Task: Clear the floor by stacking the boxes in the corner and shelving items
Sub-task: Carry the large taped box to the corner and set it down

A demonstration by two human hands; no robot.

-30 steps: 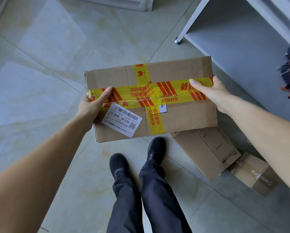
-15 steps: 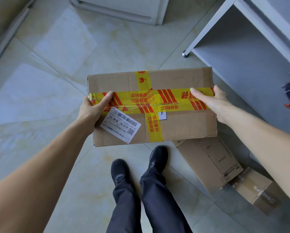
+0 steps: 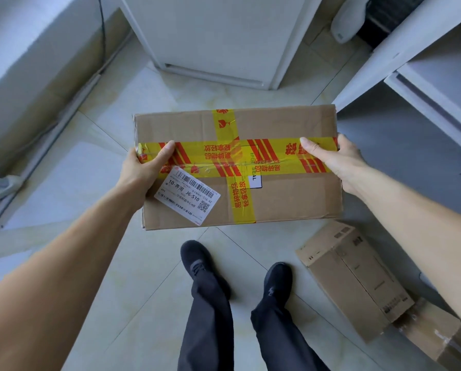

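The floor (image 3: 133, 277) is pale glossy tile with thin diagonal grout lines. Toward its right edge lies a long cardboard box (image 3: 355, 279) on its side, and a smaller taped box (image 3: 435, 336) touches its near end (partly cut off by the frame). Two dark shoes (image 3: 197, 263) stand mid-floor. At the far edge stands a white cabinet (image 3: 218, 36); a grey shelf unit (image 3: 400, 57) stands along the right edge. A pale cable (image 3: 15, 170) trails along the left wall's baseboard.

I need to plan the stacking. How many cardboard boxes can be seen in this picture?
3. The taped box is held in both hands. A plain box lies on the floor at right. A smaller box lies beside it, partly cut off by the frame edge; others may be hidden.
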